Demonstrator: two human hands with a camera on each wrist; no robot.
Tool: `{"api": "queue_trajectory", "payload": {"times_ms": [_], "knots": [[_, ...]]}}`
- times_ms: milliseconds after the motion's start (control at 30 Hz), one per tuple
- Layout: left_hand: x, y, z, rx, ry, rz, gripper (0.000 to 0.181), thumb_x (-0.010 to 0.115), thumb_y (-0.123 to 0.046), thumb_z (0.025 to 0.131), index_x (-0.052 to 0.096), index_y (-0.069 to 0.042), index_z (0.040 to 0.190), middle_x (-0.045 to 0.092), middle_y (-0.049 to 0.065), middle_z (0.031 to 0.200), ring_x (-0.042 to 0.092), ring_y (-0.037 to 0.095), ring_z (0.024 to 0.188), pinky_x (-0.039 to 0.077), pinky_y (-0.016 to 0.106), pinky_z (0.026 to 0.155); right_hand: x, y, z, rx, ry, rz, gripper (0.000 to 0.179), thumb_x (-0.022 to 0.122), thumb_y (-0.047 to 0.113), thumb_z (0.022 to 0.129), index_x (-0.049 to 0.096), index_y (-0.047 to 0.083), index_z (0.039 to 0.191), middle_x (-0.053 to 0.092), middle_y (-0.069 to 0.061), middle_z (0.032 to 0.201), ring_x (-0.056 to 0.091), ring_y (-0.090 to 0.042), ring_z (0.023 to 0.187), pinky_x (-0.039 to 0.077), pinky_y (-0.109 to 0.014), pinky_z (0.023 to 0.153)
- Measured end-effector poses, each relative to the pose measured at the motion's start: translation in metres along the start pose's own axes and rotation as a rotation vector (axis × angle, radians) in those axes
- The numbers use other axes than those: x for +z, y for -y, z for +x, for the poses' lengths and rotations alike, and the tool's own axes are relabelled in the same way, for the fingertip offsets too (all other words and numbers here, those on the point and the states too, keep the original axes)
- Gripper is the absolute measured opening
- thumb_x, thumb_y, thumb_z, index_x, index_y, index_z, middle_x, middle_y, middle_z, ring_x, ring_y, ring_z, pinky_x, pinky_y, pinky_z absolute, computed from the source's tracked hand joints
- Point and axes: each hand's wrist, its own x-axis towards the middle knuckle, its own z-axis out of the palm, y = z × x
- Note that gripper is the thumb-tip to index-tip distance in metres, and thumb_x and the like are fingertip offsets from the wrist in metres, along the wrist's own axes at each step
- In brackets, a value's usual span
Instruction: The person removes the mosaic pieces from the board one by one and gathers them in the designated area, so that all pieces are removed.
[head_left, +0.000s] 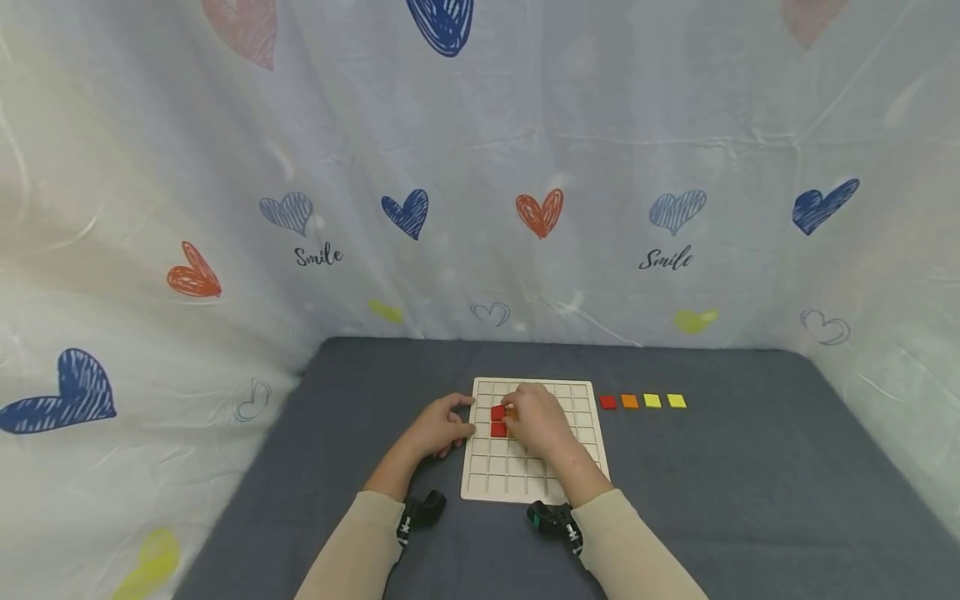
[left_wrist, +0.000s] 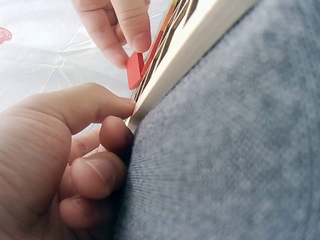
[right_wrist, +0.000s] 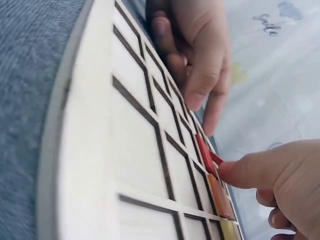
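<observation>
a red tile is pinched between the thumb and a finger of the right hand, tilted over the left part of a pale board; we cannot tell whether it touches the surface. just nearer the person, a second red tile lies in one of the board's square cells. in the right wrist view we see an orange tile next to it, then a yellow tile, partly cut off by the frame. the left hand rests at the board's left edge, grasping nothing, thumb and forefinger reaching to the rim, the other fingers loosely bent. to the right of the board, near its far corner, we find four loose tiles in a row: red, orange, yellow, yellow. everything sits on a dark grey cloth. both forearms wear beige sleeves, with a black device at each wrist. behind hangs a whitish curtain printed with hearts and the word "smile".
</observation>
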Motion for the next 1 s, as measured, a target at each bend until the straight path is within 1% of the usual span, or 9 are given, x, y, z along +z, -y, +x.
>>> {"api": "queue_trajectory", "payload": {"times_ms": [100, 200, 300, 433, 567, 800, 867, 933, 1000], "knots": [[0.000, 0.000, 0.000, 0.001, -0.001, -0.001, 0.056, 0.072, -0.014, 0.093, 0.054, -0.008, 0.146, 0.058, 0.005, 0.059, 0.041, 0.013, 0.037, 0.036, 0.029, 0.039, -0.002, -0.001, 0.001, 0.004, -0.009, 0.041, 0.017, 0.080, 0.014, 0.089, 0.080, 0.011, 0.105, 0.064, 0.001, 0.091, 0.058, -0.019, 0.087, 0.050, -0.036, 0.077], [0.000, 0.000, 0.000, -0.001, -0.001, -0.001, 0.055, 0.072, -0.013, 0.093, 0.054, -0.008, 0.145, 0.058, 0.005, 0.059, 0.042, 0.014, 0.037, 0.036, 0.029, 0.039, -0.010, 0.000, 0.002, 0.023, 0.002, 0.128, 0.018, 0.081, 0.015, 0.088, 0.080, 0.013, 0.106, 0.060, 0.003, 0.087, 0.052, -0.018, 0.082, 0.047, -0.035, 0.070], [0.000, 0.000, -0.001, -0.003, -0.001, 0.000, 0.056, 0.072, -0.014, 0.093, 0.054, -0.007, 0.145, 0.057, 0.005, 0.059, 0.042, 0.014, 0.037, 0.036, 0.030, 0.039, -0.021, 0.002, 0.002, 0.044, 0.016, 0.213, 0.020, 0.081, 0.016, 0.089, 0.080, 0.013, 0.109, 0.054, 0.003, 0.083, 0.047, -0.019, 0.080, 0.042, -0.035, 0.066], [-0.001, 0.000, -0.001, -0.010, -0.001, 0.000, 0.056, 0.073, -0.014, 0.093, 0.054, -0.007, 0.146, 0.058, 0.005, 0.059, 0.042, 0.014, 0.037, 0.037, 0.030, 0.039, -0.037, 0.002, 0.001, 0.075, 0.009, 0.287, 0.023, 0.080, 0.018, 0.091, 0.078, 0.014, 0.113, 0.052, 0.003, 0.084, 0.045, -0.020, 0.082, 0.040, -0.036, 0.067], [-0.001, 0.001, 0.000, -0.014, 0.002, -0.015, 0.057, 0.073, -0.014, 0.094, 0.053, -0.008, 0.147, 0.058, 0.006, 0.059, 0.041, 0.015, 0.037, 0.037, 0.030, 0.039, -0.053, -0.002, -0.001, 0.101, -0.026, 0.350, 0.027, 0.081, 0.019, 0.091, 0.077, 0.013, 0.116, 0.053, 0.002, 0.087, 0.047, -0.021, 0.085, 0.040, -0.038, 0.070], [-0.001, -0.002, -0.002, -0.010, -0.001, -0.018, 0.057, 0.072, -0.013, 0.094, 0.052, -0.008, 0.148, 0.058, 0.006, 0.060, 0.040, 0.014, 0.038, 0.036, 0.030, 0.040, -0.080, -0.023, -0.009, 0.138, -0.076, 0.486, 0.028, 0.081, 0.018, 0.091, 0.076, 0.013, 0.118, 0.057, -0.001, 0.094, 0.048, -0.023, 0.091, 0.041, -0.042, 0.075], [-0.001, -0.003, -0.002, -0.009, -0.004, -0.016, 0.058, 0.072, -0.012, 0.094, 0.052, -0.008, 0.148, 0.058, 0.006, 0.060, 0.040, 0.014, 0.038, 0.036, 0.030, 0.040, -0.087, -0.030, -0.011, 0.149, -0.090, 0.510, 0.028, 0.080, 0.018, 0.091, 0.076, 0.013, 0.119, 0.058, -0.002, 0.095, 0.047, -0.024, 0.091, 0.041, -0.042, 0.075], [-0.001, -0.003, -0.003, -0.009, -0.004, -0.015, 0.057, 0.072, -0.013, 0.094, 0.052, -0.008, 0.148, 0.058, 0.006, 0.060, 0.040, 0.014, 0.038, 0.036, 0.030, 0.039, -0.093, -0.038, -0.014, 0.158, -0.099, 0.513, 0.029, 0.080, 0.018, 0.092, 0.075, 0.011, 0.121, 0.060, -0.004, 0.099, 0.049, -0.024, 0.093, 0.042, -0.043, 0.078], [-0.001, -0.002, -0.002, -0.009, -0.001, -0.019, 0.057, 0.072, -0.013, 0.095, 0.052, -0.008, 0.148, 0.057, 0.006, 0.059, 0.040, 0.014, 0.038, 0.036, 0.030, 0.039, -0.098, -0.046, -0.017, 0.185, -0.104, 0.516, 0.030, 0.079, 0.017, 0.093, 0.075, 0.011, 0.122, 0.061, -0.005, 0.103, 0.049, -0.025, 0.096, 0.043, -0.043, 0.079]]}}
